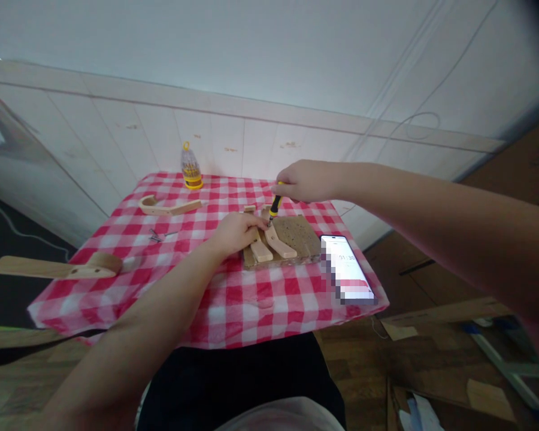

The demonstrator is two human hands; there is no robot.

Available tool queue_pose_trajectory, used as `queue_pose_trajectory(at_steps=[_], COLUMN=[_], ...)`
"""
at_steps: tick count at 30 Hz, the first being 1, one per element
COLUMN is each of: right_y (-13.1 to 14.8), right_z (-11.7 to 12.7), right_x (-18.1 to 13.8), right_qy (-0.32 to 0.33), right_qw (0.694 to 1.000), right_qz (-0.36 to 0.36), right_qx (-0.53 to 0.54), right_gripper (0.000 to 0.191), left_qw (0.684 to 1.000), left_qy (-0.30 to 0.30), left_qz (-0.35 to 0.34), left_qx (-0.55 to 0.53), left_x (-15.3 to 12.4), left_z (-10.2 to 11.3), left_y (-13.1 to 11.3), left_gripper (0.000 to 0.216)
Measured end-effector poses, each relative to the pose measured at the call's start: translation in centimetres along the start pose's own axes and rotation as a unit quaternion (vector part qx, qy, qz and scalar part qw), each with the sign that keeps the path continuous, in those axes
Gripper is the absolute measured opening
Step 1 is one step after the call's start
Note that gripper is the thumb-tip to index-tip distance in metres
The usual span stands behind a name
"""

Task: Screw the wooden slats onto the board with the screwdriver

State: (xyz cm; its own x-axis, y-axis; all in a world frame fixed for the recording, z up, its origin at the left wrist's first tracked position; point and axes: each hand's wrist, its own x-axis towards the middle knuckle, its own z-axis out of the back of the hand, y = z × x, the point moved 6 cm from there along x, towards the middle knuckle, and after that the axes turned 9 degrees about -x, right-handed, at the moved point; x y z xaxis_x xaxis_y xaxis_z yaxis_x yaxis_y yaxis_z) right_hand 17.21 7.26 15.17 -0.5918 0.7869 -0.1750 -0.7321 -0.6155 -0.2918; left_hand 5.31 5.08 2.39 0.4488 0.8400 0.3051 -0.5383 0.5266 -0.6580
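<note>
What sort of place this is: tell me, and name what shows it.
Probably a room in a home, doubling as a small work spot, though I can't be sure: a checked tablecloth, a panelled wall close behind it, and a screwdriver in use.

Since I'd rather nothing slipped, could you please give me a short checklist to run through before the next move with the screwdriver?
1. Right hand gripping the screwdriver: ok.
2. Left hand in contact with the wooden pieces: ok.
3. Wooden pieces lying on the brown board: ok.
4. Screwdriver properly seated: cannot tell, its lower end is too small to see.
5. Phone apart from both hands: ok.
</note>
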Motion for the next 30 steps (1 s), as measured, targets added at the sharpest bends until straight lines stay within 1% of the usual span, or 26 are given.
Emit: queue_pose_trajectory(at_steps=[2, 4, 6, 8, 9, 12, 14, 17, 19, 22, 23, 24, 25, 27, 29, 30], right_y=[-0.4, -0.6, -0.6, -0.3, -0.1, 0.2, 0.2, 0.0, -0.4, -0.9, -1.0, -1.0, -1.0, -0.6, 0.0, 0.3], right_z=[0.1, 0.1, -0.2, -0.4, -0.4, -0.3, -0.4, -0.4, -0.3, -0.1, -0.1, -0.2, -0.3, -0.6, -0.7, -0.8], right_x=[0.4, 0.6, 0.6, 0.5, 0.4, 0.2, 0.1, 0.1, 0.1, 0.3, 0.3, 0.3, 0.3, 0.2, 0.0, -0.1], right_qy=[-0.011, -0.02, -0.015, -0.021, -0.029, -0.049, -0.03, 0.023, 0.033, -0.009, -0.027, -0.047, -0.066, -0.095, -0.103, -0.096], right_qw=[0.999, 0.998, 0.998, 0.996, 0.995, 0.996, 0.996, 0.993, 0.996, 0.999, 0.999, 0.998, 0.997, 0.994, 0.993, 0.993], right_qz=[-0.032, -0.053, -0.056, -0.04, -0.028, -0.011, -0.01, -0.009, -0.019, -0.034, -0.038, -0.04, -0.037, -0.014, 0.029, 0.047], right_qx=[-0.023, -0.024, 0.023, 0.073, 0.086, 0.074, 0.088, 0.112, 0.079, -0.005, -0.015, -0.011, 0.005, 0.044, 0.055, 0.051], right_gripper=[0.058, 0.064, 0.055, 0.042, 0.039, 0.033, 0.029, 0.031, 0.032, 0.056, 0.06, 0.059, 0.054, 0.046, 0.043, 0.04], left_qw=[1.0, 1.0, 1.0, 1.0, 1.0, 1.0, 1.0, 0.999, 0.999, 0.999, 0.999, 0.999, 0.999, 0.999, 0.999, 0.999], left_qy=[-0.002, -0.009, -0.014, -0.015, -0.015, -0.014, -0.011, -0.006, -0.009, -0.014, -0.015, -0.014, -0.013, -0.012, -0.011, -0.012], left_qz=[-0.005, -0.007, 0.001, 0.01, 0.011, 0.007, 0.006, 0.005, 0.003, 0.003, 0.004, 0.003, 0.002, -0.003, -0.007, -0.007], left_qx=[-0.007, -0.014, -0.016, -0.017, -0.018, -0.024, -0.029, -0.034, -0.036, -0.04, -0.04, -0.041, -0.042, -0.046, -0.05, -0.051], left_x=[0.0, -0.1, -0.1, -0.2, -0.2, -0.1, -0.1, 0.0, 0.0, 0.0, -0.1, 0.0, 0.0, 0.0, 0.0, 0.0], left_z=[0.0, 0.1, 0.2, 0.2, 0.2, 0.1, 0.0, -0.1, -0.1, 0.0, 0.0, 0.0, 0.0, 0.0, 0.1, 0.1], left_y=[-0.1, -0.2, -0.2, -0.1, -0.1, 0.0, 0.2, 0.4, 0.4, 0.3, 0.3, 0.3, 0.2, 0.2, 0.1, 0.1], left_gripper=[0.039, 0.038, 0.037, 0.037, 0.037, 0.038, 0.039, 0.04, 0.041, 0.04, 0.039, 0.038, 0.038, 0.038, 0.037, 0.037])
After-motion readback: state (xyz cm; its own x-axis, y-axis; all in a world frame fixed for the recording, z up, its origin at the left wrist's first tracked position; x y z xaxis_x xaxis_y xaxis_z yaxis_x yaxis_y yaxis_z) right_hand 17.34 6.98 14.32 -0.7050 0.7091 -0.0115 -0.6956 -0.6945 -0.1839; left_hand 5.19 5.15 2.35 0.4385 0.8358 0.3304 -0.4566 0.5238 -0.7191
